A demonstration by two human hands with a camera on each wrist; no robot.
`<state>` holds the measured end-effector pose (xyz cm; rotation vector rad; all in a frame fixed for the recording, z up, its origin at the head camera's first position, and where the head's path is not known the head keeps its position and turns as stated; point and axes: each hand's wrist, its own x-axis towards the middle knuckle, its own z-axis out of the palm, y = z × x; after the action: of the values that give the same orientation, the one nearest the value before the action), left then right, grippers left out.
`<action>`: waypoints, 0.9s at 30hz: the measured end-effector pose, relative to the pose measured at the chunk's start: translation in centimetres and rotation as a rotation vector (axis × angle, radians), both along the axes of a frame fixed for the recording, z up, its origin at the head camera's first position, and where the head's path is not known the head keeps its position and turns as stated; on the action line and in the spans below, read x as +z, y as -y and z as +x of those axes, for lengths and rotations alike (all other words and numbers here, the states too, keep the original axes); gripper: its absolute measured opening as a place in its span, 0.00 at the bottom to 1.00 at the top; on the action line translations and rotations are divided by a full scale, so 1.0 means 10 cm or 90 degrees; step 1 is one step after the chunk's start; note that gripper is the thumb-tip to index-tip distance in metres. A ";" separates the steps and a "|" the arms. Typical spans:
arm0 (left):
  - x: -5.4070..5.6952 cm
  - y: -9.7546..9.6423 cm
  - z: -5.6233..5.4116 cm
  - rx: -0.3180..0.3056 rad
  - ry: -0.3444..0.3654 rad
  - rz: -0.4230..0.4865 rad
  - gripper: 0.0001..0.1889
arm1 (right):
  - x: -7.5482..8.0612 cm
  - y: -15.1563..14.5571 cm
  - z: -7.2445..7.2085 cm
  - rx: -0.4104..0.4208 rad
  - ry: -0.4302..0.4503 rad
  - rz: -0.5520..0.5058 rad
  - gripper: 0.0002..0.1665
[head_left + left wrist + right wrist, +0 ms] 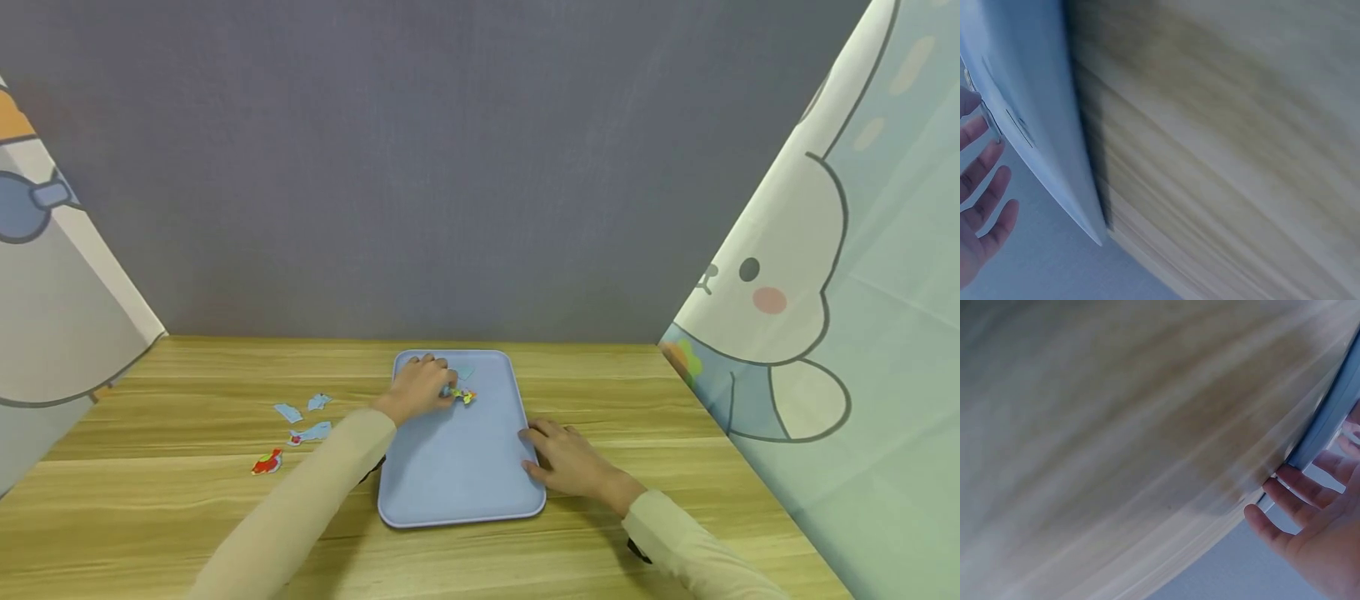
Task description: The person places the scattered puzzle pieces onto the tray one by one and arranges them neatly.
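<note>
A pale blue tray [459, 479] lies on the wooden table. Over its upper left part is my left hand [422, 387], whose thumb and fingertips pinch a small light-blue puzzle piece [990, 120]. Right by those fingertips a yellow-patterned piece [467, 396] lies on the tray, with a plain light-blue piece [466, 372] just above it. My right hand [573, 458] rests at the tray's right edge, its fairly straight fingertips touching the rim [1316, 434] and holding no piece.
Left of the tray, several loose pieces lie on the table [600, 375]: a red one [267, 462], a light-blue one with a red spot [311, 432], and two more blue ones [288, 412]. A grey panel [412, 167] stands behind, with cartoon-printed cloth [885, 350] at both sides.
</note>
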<state>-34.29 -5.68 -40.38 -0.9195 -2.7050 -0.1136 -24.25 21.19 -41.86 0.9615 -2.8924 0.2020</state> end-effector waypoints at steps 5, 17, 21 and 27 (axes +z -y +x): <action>0.03 -0.10 -0.02 0.020 0.003 -0.004 0.09 | -0.02 0.00 -0.01 -0.004 -0.002 0.003 0.27; 0.03 -0.21 -0.12 0.031 -0.001 0.007 0.10 | 0.00 0.02 0.00 0.002 -0.001 -0.004 0.26; 0.03 -0.24 -0.14 0.027 -0.007 0.004 0.10 | -0.01 0.01 0.00 0.005 -0.006 -0.004 0.26; 0.07 -0.30 -0.12 0.034 0.024 -0.005 0.10 | -0.02 0.01 -0.01 0.002 0.000 -0.006 0.27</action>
<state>-35.47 -2.71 -39.68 -0.8560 -2.7643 -0.1097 -24.34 21.13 -42.02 0.9652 -2.8877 0.2146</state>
